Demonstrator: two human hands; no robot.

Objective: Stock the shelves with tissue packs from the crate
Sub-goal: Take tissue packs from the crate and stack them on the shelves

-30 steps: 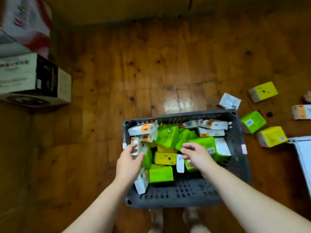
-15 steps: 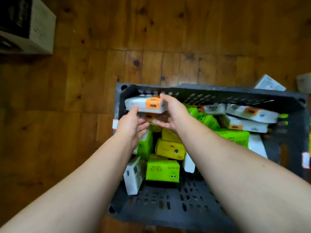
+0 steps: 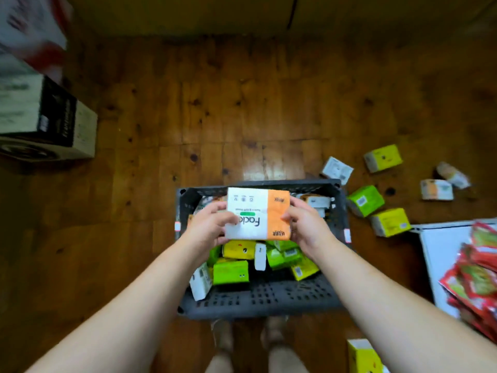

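You have the white-and-orange plastic-wrapped tissue pack point(image 3: 258, 212) up between both hands, held flat with its printed face toward you above the far half of the dark grey perforated plastic crate point(image 3: 258, 300), clear of the load below. Your left hand point(image 3: 209, 230) clamps the white end at 9 o'clock, thumb laid on the printed face. Your right hand point(image 3: 306, 224) clamps the orange end at 3 o'clock, fingers curled round its edge. The hands are apart, with the pack spanning the gap. Expect it to be light and soft. The film wrap looks slick and the tissue inside will probably give under pressure. Grip the short ends or long edges with broad finger contact rather than pinching a corner, which could dent it or let it slide. One hand wrapped round the middle should manage it, by my judgement. Beneath the pack, toward 6 o'clock in the crate, green and yellow packs point(image 3: 230, 271) lie jumbled, some on edge. At 3 o'clock of the crate, loose packs point(image 3: 365, 200) are scattered on the wooden plank floor point(image 3: 215, 117). Further round, at 4 o'clock, a white board point(image 3: 441, 251) carries red packets point(image 3: 478, 270). No shelf is in view, so you cannot judge the placing spot from here.
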